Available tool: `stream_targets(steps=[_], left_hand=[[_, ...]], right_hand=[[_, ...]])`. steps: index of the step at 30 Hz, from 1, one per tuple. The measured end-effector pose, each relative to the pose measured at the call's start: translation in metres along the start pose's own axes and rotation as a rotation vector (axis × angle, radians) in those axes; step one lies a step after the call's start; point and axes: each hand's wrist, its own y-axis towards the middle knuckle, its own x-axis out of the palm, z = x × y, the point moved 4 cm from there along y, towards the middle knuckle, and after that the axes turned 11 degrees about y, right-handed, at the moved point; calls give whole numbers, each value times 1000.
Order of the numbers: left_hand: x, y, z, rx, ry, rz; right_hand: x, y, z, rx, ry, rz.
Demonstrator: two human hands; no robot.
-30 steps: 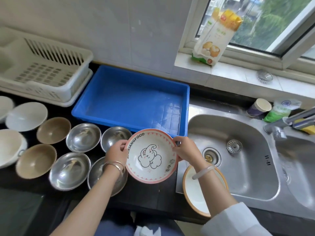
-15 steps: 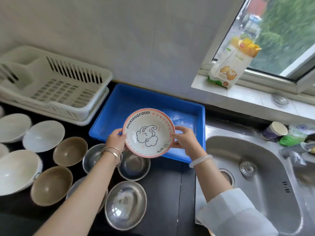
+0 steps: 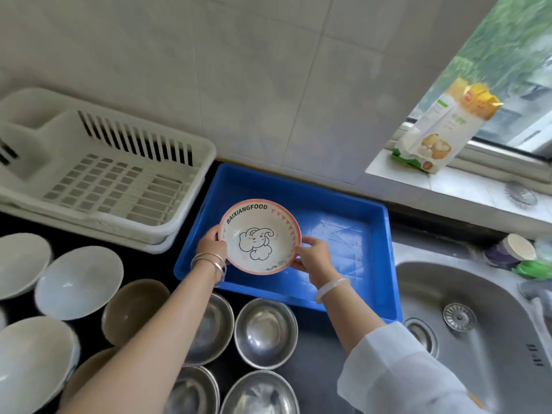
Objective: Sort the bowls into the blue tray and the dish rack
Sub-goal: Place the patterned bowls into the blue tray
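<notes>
A pink-rimmed ceramic bowl with an elephant drawing (image 3: 259, 236) hangs over the left part of the blue tray (image 3: 337, 210). My left hand (image 3: 210, 242) grips its left rim and my right hand (image 3: 313, 255) grips its right rim. The tray holds nothing else. Left of it stands the white dish rack (image 3: 98, 171), with no dishes in it. On the dark counter in front lie several steel bowls (image 3: 264, 331), brown bowls (image 3: 133, 309) and white bowls (image 3: 78, 280).
A steel sink (image 3: 466, 324) with a drain strainer lies to the right of the tray. A paper cup (image 3: 512, 251) and green packet sit behind it. A food bag (image 3: 442, 130) leans on the window sill. Tiled wall rises behind rack and tray.
Both hands carried the elephant bowl from the counter edge near the sink forward and up, until it came over the blue tray. The view has tilted toward the wall.
</notes>
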Motion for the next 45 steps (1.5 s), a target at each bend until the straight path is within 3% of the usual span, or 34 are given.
stream_targets(steps=[8,15,23,40,45], left_hand=[[-5,17,-5,-21,-46,-2],[3,8,-19,-213,-304,-145],[6,12,-19,-303,-572,-120],[16,25,-6,-102,-588,3],[13,22,-5,-7,-407,100]], right_hand=[[12,9,11,-6,76,7],[15,0,32,172,368,-212],[35,9,24,154,465,-213],[59,27,7,149,489,-57],[56,23,5,66,314,-85]])
